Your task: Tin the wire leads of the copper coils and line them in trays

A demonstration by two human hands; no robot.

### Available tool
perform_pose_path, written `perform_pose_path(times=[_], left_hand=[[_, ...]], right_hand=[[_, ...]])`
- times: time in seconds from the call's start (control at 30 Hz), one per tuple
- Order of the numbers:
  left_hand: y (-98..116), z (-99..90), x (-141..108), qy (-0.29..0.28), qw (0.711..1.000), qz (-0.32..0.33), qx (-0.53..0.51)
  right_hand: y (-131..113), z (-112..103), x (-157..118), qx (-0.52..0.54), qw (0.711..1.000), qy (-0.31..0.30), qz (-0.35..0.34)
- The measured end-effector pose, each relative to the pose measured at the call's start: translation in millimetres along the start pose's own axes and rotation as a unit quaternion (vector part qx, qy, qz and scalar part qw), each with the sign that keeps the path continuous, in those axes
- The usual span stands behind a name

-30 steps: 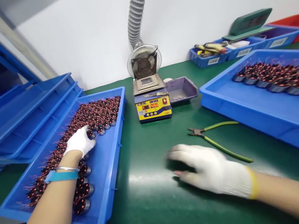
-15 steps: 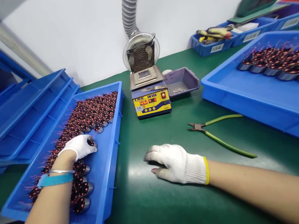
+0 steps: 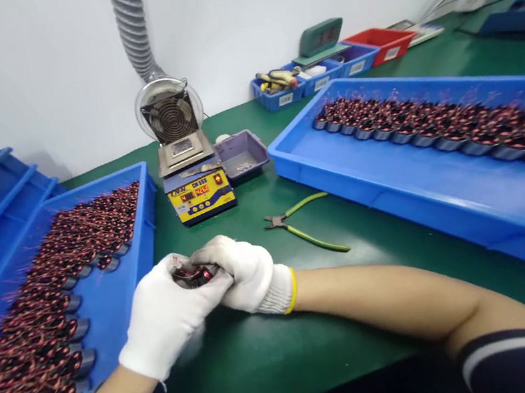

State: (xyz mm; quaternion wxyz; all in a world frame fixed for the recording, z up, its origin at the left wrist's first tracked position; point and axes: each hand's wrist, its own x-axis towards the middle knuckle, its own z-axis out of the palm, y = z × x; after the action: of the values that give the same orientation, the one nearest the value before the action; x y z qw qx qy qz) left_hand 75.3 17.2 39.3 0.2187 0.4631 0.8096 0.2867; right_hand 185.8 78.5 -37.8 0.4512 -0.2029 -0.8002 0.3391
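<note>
Both hands wear white gloves and meet over the green table, just in front of the yellow and blue heating unit [image 3: 201,195]. Between them is a small round coil part [image 3: 192,276] with dark body and reddish copper wire. My left hand [image 3: 164,312] is closed around its left side. The fingers of my right hand [image 3: 242,269] close on it from the right. To the left, a blue tray [image 3: 143,251] holds rows of similar coil parts [image 3: 88,220]. Green-handled cutters [image 3: 305,223] lie with handles apart, right of my right hand.
At the right stands another blue tray [image 3: 370,171] with coil parts along its far side. A purple bin [image 3: 242,152] sits beside the heater. Small blue bins [image 3: 283,99], a red bin [image 3: 382,43] and a green clock-like device [image 3: 320,37] line the wall.
My left hand has lifted a coil part out of the left tray and carried it right. My right hand has come to it and closed on it. The view has turned right.
</note>
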Motion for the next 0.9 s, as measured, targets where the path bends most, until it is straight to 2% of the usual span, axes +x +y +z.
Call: perform_pose_path(times=[0.07,0.17,0.37,0.43,0.53,0.6,0.63,0.67,0.73,0.77,0.83,0.9], left_hand=[[-3,1.4,1,-0.002,0.997,-0.003,-0.073],[-13,0.2,5,-0.004,0.978,-0.015,-0.208],[-22,2.2,8,-0.026,0.952,-0.013,-0.306],[-21,-1.8,11,0.028,0.933,0.002,-0.358],[-21,-10.8,18,0.157,0.872,0.030,-0.462],[-22,-13.9,23,0.181,0.844,0.041,-0.503],[-22,-13.7,25,0.159,0.847,0.038,-0.505],[-23,-12.2,25,0.121,0.862,0.028,-0.492],[-24,-6.8,23,0.040,0.909,0.008,-0.414],[-25,-3.8,21,0.018,0.934,0.007,-0.356],[-25,0.7,17,0.012,0.968,0.028,-0.251],[-26,1.4,15,0.022,0.978,0.059,-0.198]], right_hand=[[2,-2,-1,0.035,0.999,0.017,0.021],[5,-2,-2,0.087,0.993,0.038,0.064],[-4,-6,2,0.141,0.976,-0.026,0.161],[-8,-7,3,0.160,0.971,-0.032,0.177],[-11,-7,4,0.162,0.966,-0.023,0.202],[-10,-6,4,0.158,0.964,-0.022,0.212],[-9,-6,4,0.157,0.964,-0.022,0.213],[-9,-6,4,0.157,0.964,-0.021,0.212],[-8,-6,4,0.153,0.966,-0.020,0.209],[-8,-7,4,0.149,0.967,-0.020,0.207],[-8,-7,4,0.137,0.969,-0.028,0.203],[-8,-7,2,0.124,0.972,-0.041,0.196]])
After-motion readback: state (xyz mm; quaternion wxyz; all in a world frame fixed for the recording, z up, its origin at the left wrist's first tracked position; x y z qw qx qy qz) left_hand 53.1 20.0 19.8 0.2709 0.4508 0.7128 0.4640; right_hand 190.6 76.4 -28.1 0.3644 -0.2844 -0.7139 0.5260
